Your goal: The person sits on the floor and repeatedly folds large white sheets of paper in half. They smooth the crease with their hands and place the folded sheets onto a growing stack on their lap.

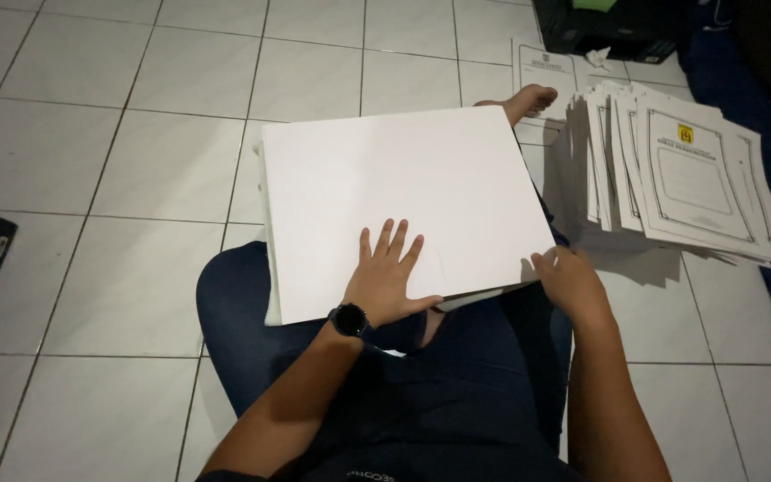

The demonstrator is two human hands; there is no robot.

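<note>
figure: a stack of blank white sheets (403,205) lies across my lap, its near edge under my hands and its far edge out toward my bare foot (533,98). risk, as i judge it: the stack overhangs my legs on both sides and rests on cloth rather than on a flat surface, so a shift of a knee or an uneven press could let the top sheets slide off toward the white tiled floor (127,161) to the left of my hands, or fan out of line; a pull at one corner alone could crease the uppermost sheet. my left hand (387,277) lies flat on the top sheet near its near edge, fingers spread wide and straight, palm down, pressing and not closed on anything; a dark wristwatch (348,319) sits just behind it. my right hand (568,278) is at the near right corner of the stack, fingers curled loosely over the edge, touching the corner; i cannot tell whether it pinches a sheet. beyond my right hand, well apart on the floor, stands a fanned pile of printed forms (689,178) with black borders and a small yellow emblem. past that pile, a dark box (609,31) sits by the wall.
</note>
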